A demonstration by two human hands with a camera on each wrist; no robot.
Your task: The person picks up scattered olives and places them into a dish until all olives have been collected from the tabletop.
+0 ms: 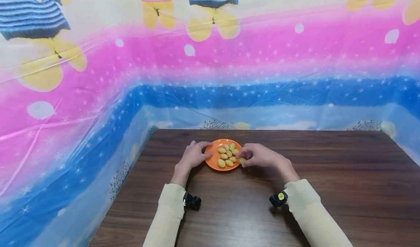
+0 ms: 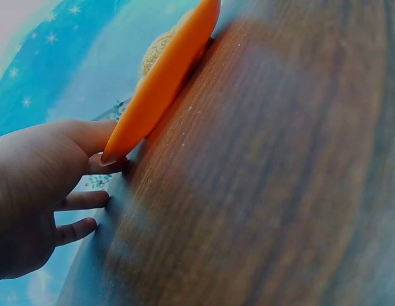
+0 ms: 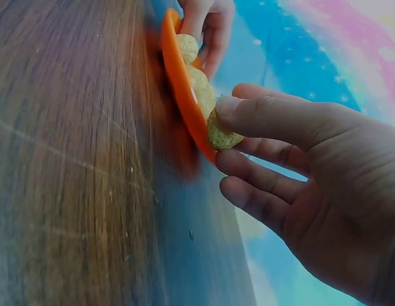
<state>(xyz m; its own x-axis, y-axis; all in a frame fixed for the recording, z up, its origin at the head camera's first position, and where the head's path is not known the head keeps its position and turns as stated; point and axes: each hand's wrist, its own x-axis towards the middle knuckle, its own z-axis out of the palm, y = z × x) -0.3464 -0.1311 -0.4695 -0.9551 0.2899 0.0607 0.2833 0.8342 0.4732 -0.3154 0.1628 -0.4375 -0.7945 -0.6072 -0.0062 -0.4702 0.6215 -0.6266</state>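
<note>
An orange plate (image 1: pixel 214 164) lies on the table, with several pale yellow, oval, rough-shelled nuts (image 1: pixel 224 156) on it. At its left edge my left hand (image 1: pixel 194 154) holds the rim, thumb over the plate. Seen from the left wrist, thumb and index finger meet at the rim of the plate (image 2: pixel 160 89), while the other fingers (image 2: pixel 83 200) stretch out apart from it. My right hand (image 1: pixel 264 155) pinches one nut (image 3: pixel 222 132) between thumb and fingertips at the plate's right rim. Whether that nut touches the plate I cannot tell.
The dark brown wooden table (image 1: pixel 344 188) extends widely around the plate, mostly to the right. A patterned pink and blue cloth (image 1: pixel 249 64) hangs behind it and along the left side. Black wrist cameras (image 1: pixel 191 201) sit on both forearms.
</note>
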